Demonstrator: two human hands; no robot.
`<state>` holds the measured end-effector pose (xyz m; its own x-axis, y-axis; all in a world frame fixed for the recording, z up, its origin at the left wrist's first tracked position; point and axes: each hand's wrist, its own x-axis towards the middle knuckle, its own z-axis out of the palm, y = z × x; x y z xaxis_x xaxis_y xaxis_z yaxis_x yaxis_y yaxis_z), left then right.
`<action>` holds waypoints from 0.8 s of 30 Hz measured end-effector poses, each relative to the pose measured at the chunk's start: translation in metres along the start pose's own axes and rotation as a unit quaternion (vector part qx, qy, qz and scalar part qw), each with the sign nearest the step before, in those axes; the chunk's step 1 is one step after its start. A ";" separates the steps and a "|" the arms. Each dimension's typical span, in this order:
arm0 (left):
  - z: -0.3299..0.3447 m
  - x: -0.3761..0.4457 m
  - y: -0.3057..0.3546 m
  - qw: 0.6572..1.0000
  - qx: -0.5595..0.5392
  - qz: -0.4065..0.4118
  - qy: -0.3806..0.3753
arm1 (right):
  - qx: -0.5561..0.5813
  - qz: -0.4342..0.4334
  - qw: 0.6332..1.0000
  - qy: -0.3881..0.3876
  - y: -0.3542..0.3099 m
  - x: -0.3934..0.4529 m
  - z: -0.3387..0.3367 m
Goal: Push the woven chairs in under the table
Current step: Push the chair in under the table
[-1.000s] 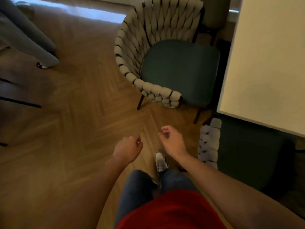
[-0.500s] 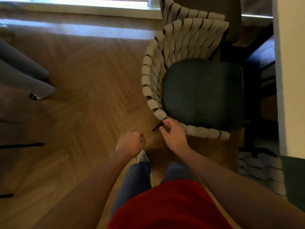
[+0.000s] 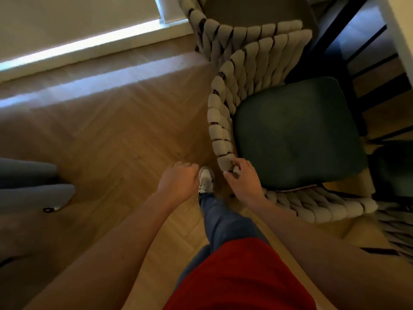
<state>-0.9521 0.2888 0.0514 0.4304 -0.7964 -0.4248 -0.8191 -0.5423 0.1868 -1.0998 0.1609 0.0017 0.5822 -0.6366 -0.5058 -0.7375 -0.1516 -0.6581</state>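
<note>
A woven chair [image 3: 220, 121] with a thick grey braided back and a dark green seat stands right of centre, its seat facing the table [image 3: 405, 30] at the top right edge. My right hand [image 3: 242, 179] grips the braided rim at the chair's near left corner. Left of it, my left hand [image 3: 178, 180] hangs in a loose fist over the floor, holding nothing. A second woven chair [image 3: 234, 30] stands just behind the first, at the top. Braiding of a third woven chair [image 3: 393, 222] shows at the right edge.
Herringbone wood floor [image 3: 111, 142] fills the left and centre. Another person's grey-clad legs and shoe [image 3: 38, 189] are at the left edge. A wall and bright skirting [image 3: 89, 43] run along the top left. My own foot [image 3: 206, 179] is between my hands.
I have stepped closer to the chair, which now looms larger. My right hand has gone from touching the braided rim to gripping it at the corner. My left hand stays fisted.
</note>
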 end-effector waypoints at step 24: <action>-0.093 0.269 -0.048 0.771 0.225 0.594 -0.041 | 0.011 0.265 0.952 0.153 -0.078 0.058 0.049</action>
<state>-0.7621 0.0758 0.0110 -0.7360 -0.6297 -0.2484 -0.6731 0.7199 0.1692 -0.9915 0.1729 -0.0036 0.0000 -0.8101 -0.5863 -0.8909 0.2663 -0.3680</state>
